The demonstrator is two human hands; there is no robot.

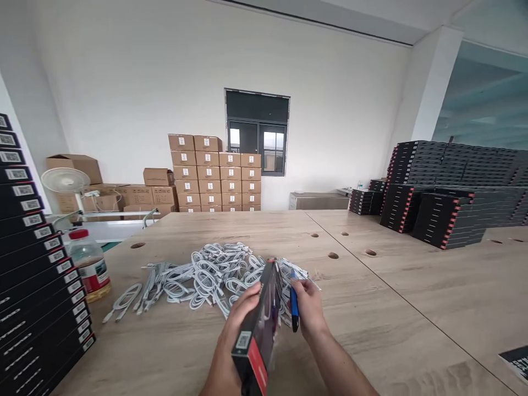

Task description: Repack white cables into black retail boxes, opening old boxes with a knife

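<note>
My left hand point(240, 319) is wrapped round a slim black box point(260, 322) with a red end panel and a white label, tipped up on its edge above the table. Its side facing right looks glossy and slightly blurred. In my right hand point(310, 308), just right of the box, is a blue utility knife point(294, 302) with a black end, held upright between thumb and fingers. Whether its blade is out I cannot tell. Behind both hands lies a pile of white coiled cables point(206, 275), partly hidden by the box.
Black boxes point(37, 264) rise in a tall stack at the near left, beside a bottle with a red cap point(88, 264). More black boxes point(437, 217) stand at the right. Cable holes point(333, 256) pierce the wooden table point(371, 313). Cartons point(210, 173) line the wall.
</note>
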